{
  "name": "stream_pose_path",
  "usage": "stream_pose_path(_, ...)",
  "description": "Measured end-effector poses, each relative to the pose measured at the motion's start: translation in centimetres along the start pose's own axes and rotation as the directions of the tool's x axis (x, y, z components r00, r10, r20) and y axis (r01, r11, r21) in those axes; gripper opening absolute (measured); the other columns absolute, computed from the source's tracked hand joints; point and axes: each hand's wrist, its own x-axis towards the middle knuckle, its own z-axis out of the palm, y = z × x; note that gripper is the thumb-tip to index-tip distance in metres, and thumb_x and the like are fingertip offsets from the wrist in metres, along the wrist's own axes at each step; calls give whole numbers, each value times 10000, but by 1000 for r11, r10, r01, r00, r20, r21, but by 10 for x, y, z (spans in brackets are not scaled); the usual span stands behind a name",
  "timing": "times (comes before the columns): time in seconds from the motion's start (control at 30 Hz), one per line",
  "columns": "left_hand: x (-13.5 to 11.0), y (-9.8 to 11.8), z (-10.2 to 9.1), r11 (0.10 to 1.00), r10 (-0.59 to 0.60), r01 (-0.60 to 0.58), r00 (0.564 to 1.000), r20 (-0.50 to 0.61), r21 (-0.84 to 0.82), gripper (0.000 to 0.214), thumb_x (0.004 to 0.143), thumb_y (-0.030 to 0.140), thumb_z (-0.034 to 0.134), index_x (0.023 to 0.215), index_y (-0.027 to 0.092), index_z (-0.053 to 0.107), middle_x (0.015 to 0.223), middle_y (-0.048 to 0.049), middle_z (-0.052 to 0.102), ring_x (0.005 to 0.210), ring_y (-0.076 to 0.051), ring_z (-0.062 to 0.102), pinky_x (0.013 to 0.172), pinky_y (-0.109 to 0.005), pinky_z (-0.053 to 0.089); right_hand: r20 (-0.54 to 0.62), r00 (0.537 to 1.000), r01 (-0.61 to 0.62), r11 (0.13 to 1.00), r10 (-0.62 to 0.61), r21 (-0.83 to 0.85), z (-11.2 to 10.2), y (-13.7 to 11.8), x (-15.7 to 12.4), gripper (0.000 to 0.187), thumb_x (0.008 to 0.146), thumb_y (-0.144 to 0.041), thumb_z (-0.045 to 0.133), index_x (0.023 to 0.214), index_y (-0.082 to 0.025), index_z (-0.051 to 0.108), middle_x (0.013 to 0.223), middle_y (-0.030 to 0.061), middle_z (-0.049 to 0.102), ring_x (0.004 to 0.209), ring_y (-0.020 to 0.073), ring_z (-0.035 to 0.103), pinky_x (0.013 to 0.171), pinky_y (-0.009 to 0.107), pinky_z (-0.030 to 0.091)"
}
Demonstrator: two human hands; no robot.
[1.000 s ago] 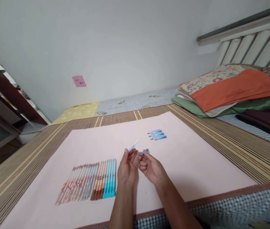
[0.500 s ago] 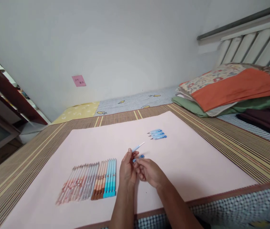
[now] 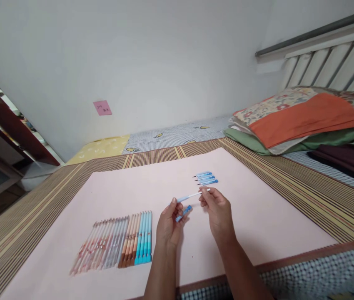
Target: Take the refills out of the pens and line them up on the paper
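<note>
My left hand (image 3: 170, 218) pinches the light-blue barrel of a pen (image 3: 182, 199) between thumb and forefinger. Lower in the same hand, a darker blue pen part (image 3: 183, 213) is held by the other fingers. A thin white pen refill (image 3: 195, 194) sticks out of the barrel toward the right. At its far end, the fingertips of my right hand (image 3: 217, 207) are closed on the refill. Just beyond that hand lie several short blue pieces (image 3: 206, 178) with dark pointed tips, side by side.
To the left, a row of pens lies on the pink sheet (image 3: 139, 187): clear-pinkish pens (image 3: 98, 246), brown ones (image 3: 130, 239) and turquoise ones (image 3: 144, 237). A striped mat (image 3: 267, 187) is under the sheet. Folded orange-and-floral bedding (image 3: 305, 121) is piled at the right by a radiator (image 3: 327, 62).
My right hand has moved up and to the right, from beside the darker blue part to the refill's end. More white refill shows between the hands. The darker blue part remains in my left hand.
</note>
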Motion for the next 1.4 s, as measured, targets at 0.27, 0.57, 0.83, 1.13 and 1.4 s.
stream_pose_path(0.27,-1,1,4,993,-47,39,996,-76,-107,243,811,274,843,767,129,654,666,21,611,475,-63,521,515,-225,531,-147,989,6,985,20,174,-20,-8,10,310,771,-492,826,855,-205,742,841,25,720,778,160,655,732,290,503)
stream_pose_path(0.57,1,-1,4,973,-123,113,992,-39,-202,234,816,244,840,779,118,645,679,26,603,418,-25,410,459,-196,455,-120,969,-135,871,215,472,-26,-2,17,263,692,-347,897,805,-196,714,776,1,695,783,155,677,760,296,560)
stream_pose_path(0.83,-2,-1,6,987,-89,81,995,-54,-142,236,803,238,843,760,113,646,685,18,614,428,-23,396,464,-195,453,-94,968,-151,841,232,520,-28,3,19,223,709,-314,864,833,-194,722,801,14,695,807,165,675,793,321,578)
stream_pose_path(1.13,1,-9,2,995,-97,97,995,10,-10,401,641,347,954,722,111,640,688,24,596,466,-18,368,448,-178,380,31,999,-45,993,42,106,-38,-13,18,327,817,-485,734,984,-204,742,772,-18,604,549,96,445,496,250,363)
stream_pose_path(1.4,1,-15,4,974,-141,133,990,29,185,526,526,504,967,682,124,638,545,55,493,492,-51,373,489,-197,365,522,848,472,580,-92,-664,-27,-40,-1,180,929,-248,560,985,-230,730,1063,53,679,924,197,641,802,314,453)
